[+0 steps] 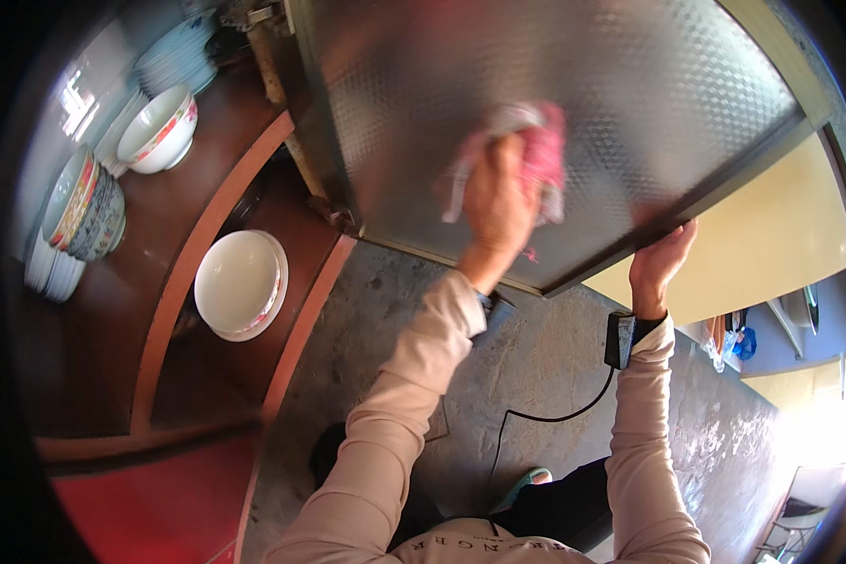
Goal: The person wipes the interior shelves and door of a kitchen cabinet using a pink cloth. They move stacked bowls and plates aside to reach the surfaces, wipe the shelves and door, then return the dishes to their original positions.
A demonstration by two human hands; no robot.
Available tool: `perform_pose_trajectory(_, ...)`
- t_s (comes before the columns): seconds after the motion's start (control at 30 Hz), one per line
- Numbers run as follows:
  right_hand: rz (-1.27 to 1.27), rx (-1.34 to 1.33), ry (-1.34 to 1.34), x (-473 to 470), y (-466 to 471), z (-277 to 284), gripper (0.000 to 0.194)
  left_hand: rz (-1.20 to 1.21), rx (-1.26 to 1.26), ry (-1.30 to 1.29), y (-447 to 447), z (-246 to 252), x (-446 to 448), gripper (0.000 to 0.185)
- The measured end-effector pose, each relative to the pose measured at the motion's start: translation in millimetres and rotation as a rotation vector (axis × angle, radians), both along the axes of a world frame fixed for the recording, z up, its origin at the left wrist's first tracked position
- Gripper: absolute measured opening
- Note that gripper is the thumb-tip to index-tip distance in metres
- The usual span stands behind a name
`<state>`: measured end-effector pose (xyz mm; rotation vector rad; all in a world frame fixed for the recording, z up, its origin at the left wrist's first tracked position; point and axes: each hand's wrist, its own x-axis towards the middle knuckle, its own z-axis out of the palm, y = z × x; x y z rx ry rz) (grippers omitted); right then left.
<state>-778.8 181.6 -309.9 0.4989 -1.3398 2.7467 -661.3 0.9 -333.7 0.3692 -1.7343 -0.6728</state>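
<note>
My left hand [500, 197] presses a pink and white cloth [543, 141] against the textured glass panel of a metal-framed cabinet door [606, 92]; hand and cloth are blurred. The door stands swung out from the cabinet at the left. At the lower right corner of its frame, my right hand [664, 257] grips the edge, its thumb side up against the frame and part of the fingers hidden. A black device with a cable is strapped at my right wrist.
Open wooden shelves [204, 211] at the left hold patterned bowls [158, 130], stacked plates [176, 56] and a white dish [240, 282]. Behind the door at the right is a pale yellow panel [761, 225]. A chair [804, 507] stands at the far lower right.
</note>
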Motion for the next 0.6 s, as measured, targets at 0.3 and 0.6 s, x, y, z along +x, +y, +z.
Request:
perform_pose_trajectory(0.3, -0.086, 0.035, 0.012, -8, -1, -11, 0.04, 0.407, 0.291, 0.328, -86, 4, 26, 0.044)
perform_pose_trajectory(0.6, -0.161, -0.032, -0.026, -11, -10, -10, 0.038, 0.048, -0.21, -0.046, -12, 36, 10, 0.048)
